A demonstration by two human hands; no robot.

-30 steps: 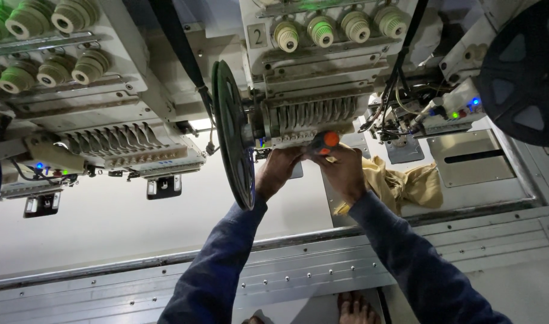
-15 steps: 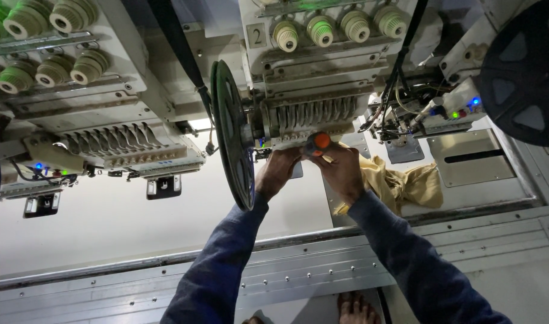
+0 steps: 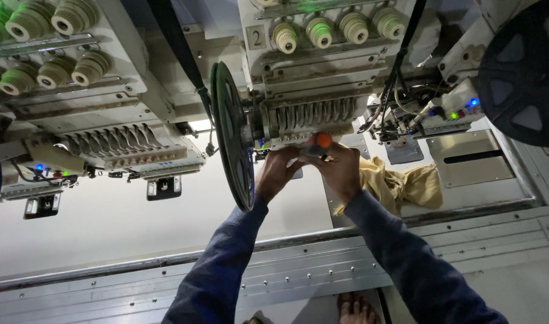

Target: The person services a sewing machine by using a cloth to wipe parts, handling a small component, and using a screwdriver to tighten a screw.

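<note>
Under the embroidery machine head (image 3: 310, 114), the right hand (image 3: 340, 168) grips an orange-handled tool (image 3: 319, 143), left hand (image 3: 277, 171) curled just beside it.

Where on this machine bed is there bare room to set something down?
The white bed left of the dark reel is bare, below the left sewing head. It is crowded at the middle head, where both hands and a yellow cloth sit.

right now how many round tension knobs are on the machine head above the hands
4, in a row along the top of that head: knobs at and. More may sit above the picture's edge.
</note>
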